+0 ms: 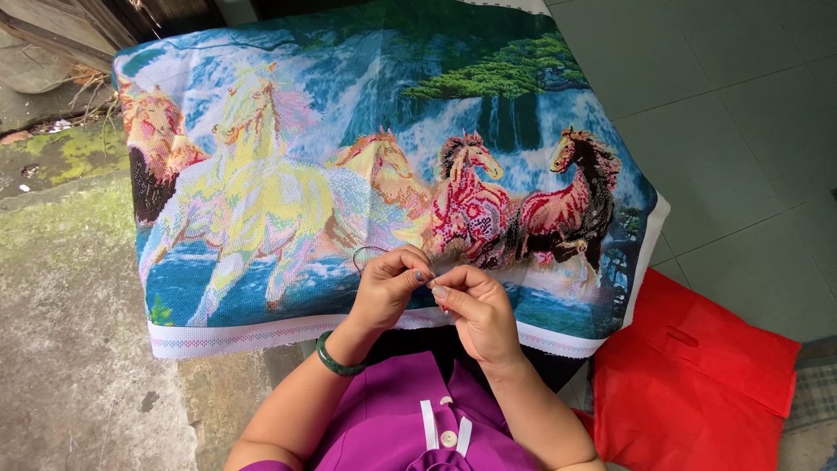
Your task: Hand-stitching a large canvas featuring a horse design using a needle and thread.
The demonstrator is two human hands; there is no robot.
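Nearest the camera: purple garment (392,427) with white button placket, worn over the torso, both forearms extending forward from it. Left wrist: ringed by green bangle (336,359). Left hand (388,288) and right hand (475,310): raised together over the near edge of the embroidery cloth (288,201), fingertips touching one another. Left fingers (410,266): curled and pressed together, thumb against index in a pinch on dark thread (364,253), which looped upward and to the left from the pinch across the cloth. Right fingers (453,281): likewise closed in a pinch at the same meeting spot; object inside the pinch too small to identify, needle not discernible. Embroidery cloth: large, spread flat over a support hidden beneath it, stitched with running horses in yellow, orange, red and dark brown before a waterfall and green trees; white unstitched border (235,336) along the near edge. Red bag (697,375): lay on the floor at the right, just beside the cloth's corner. Tiled floor (724,113): pale green, at right. Concrete ground (70,305): mossy, at left.
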